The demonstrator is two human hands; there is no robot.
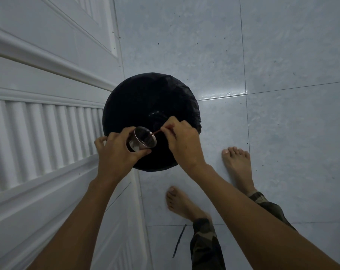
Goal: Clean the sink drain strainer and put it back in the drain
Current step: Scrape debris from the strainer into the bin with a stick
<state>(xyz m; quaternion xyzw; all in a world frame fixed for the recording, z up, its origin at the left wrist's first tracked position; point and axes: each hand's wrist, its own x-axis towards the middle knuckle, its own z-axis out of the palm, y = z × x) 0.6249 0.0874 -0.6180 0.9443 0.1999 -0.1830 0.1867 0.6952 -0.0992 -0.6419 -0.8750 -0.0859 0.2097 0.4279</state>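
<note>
Both forearms reach over the bag-lined bin point(126, 98) so scrapings fall inside: left hand point(116, 151) fingers clasp the tilted strainer point(142, 140) above it, while right hand point(181, 139) fingers pinch a thin stick point(157, 132) into its bowl.

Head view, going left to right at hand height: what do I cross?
White door → left hand → strainer → thin stick → right hand → bare foot on the tiled floor.
</note>
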